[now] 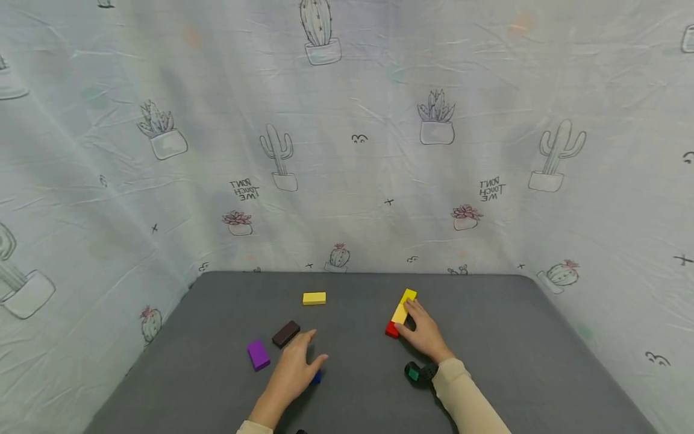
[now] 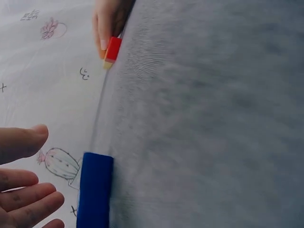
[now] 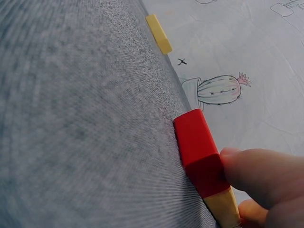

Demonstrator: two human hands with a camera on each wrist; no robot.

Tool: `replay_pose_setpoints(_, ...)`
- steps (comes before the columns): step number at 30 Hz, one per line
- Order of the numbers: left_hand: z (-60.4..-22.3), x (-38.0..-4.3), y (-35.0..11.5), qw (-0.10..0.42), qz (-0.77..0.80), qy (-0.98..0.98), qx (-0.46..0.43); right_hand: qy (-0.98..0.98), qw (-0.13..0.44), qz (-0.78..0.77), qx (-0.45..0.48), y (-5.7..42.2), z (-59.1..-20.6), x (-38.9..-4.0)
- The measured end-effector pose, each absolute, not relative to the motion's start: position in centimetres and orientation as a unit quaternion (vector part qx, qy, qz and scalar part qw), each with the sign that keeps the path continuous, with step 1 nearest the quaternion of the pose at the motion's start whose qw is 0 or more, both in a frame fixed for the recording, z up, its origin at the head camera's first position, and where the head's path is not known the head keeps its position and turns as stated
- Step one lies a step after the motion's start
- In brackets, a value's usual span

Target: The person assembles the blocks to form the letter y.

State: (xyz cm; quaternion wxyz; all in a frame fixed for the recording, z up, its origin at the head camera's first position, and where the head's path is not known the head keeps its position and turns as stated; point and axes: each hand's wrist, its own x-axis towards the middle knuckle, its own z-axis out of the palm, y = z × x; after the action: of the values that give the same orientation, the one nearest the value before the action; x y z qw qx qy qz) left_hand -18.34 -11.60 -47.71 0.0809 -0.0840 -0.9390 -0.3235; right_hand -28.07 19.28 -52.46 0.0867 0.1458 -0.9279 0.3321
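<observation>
Head view: left hand (image 1: 293,367) released, fingers spread above table (image 1: 347,404); blue block (image 1: 317,378) partly hidden behind thumb. Dark block (image 1: 285,334) and purple block (image 1: 258,355) nearby. Right hand (image 1: 425,334) at red block (image 1: 391,330) and two yellow blocks (image 1: 400,313), all in line end to end. Lone yellow block (image 1: 314,299) farther back. Backdrop cloth (image 1: 347,90) bears drawn pots (image 1: 323,52), plants in them.
Left wrist view: blue block beside left fingers, apart from them.
Right wrist view: thumb touches red block; other fingers mostly hidden, cannot tell whether grasping or merely pressing.
</observation>
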Motion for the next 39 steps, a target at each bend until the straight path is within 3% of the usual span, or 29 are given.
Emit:
replay_pose_setpoints(7, -48.4, -17.2, -12.4, 0.106, -0.317, -0.938, -0.086, -0.927, 0.087, 0.334, 0.147, 19.3, -52.4, -28.1)
replay_pose_setpoints(39, -49.8, -15.1, -14.2, 0.087, -0.269, -0.959, 0.013, -0.926, 0.097, 0.335, 0.145, 19.3, -52.6, -27.9)
